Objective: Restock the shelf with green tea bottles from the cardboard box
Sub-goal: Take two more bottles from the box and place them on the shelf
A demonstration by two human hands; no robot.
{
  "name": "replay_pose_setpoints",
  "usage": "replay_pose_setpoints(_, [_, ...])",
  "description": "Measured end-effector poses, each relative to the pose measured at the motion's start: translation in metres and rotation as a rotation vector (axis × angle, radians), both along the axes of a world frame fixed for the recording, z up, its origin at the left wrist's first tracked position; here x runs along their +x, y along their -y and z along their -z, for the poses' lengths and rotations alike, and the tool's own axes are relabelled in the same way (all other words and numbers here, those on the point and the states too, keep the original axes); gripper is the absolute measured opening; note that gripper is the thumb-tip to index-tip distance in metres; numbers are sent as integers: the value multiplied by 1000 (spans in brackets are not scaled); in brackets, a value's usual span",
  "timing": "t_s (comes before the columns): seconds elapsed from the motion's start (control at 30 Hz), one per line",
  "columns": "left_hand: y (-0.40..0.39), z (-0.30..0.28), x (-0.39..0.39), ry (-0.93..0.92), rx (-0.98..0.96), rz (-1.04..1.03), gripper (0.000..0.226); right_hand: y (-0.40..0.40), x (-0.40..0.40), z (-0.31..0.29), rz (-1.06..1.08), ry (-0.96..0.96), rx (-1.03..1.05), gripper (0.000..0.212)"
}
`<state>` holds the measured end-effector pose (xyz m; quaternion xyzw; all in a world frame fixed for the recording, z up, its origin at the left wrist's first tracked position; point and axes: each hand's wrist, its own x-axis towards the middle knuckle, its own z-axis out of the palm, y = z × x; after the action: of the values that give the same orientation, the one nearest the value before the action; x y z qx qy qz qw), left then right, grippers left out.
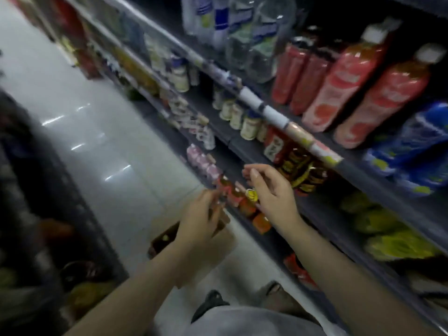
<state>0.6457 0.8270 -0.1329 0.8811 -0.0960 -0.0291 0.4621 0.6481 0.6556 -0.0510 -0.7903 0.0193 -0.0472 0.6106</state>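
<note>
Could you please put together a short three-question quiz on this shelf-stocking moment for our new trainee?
1. True or false: the cardboard box stands on the floor below the person's left hand.
2. Multiple choice: the tall bottles with white caps on the upper right shelf wear labels that are A) green, B) pink-red, C) black.
3. Fill in: the right hand is raised in front of the ____, not inside the box.

Key: 1. True. 2. B. 3. Shelf. The frame is blurred, so whether either hand holds a bottle cannot be told.
</note>
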Motion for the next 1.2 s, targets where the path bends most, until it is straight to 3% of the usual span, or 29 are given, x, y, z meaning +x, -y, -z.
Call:
replay_pose_setpoints(0.2, [-72,47,-10,-137,7,-367,25,-99,45,44,-256,-108,28,19])
replay_pose_setpoints(0.37, [-105,106,-13,-217,-4,-559,24,-132,76,119,-386,-229,-22,17])
replay_pose_setpoints(0.47, [-112,162,-13,-301,-4,-647,26,-143,93,179,-416,-292,-40,14])
replay_pose_setpoints(0.63, [-104,274,-10,-444,-54,-735,28,-147,120,297,-445,-424,-153,28])
replay_pose_setpoints(0.9, [-80,445,14,-565,-127,-893,31,-144,158,488,-538,-526,-317,24])
replay_pose_setpoints(1.2, [-76,589,39,-657,-86,-955,57,-138,170,653,-676,-578,-509,42])
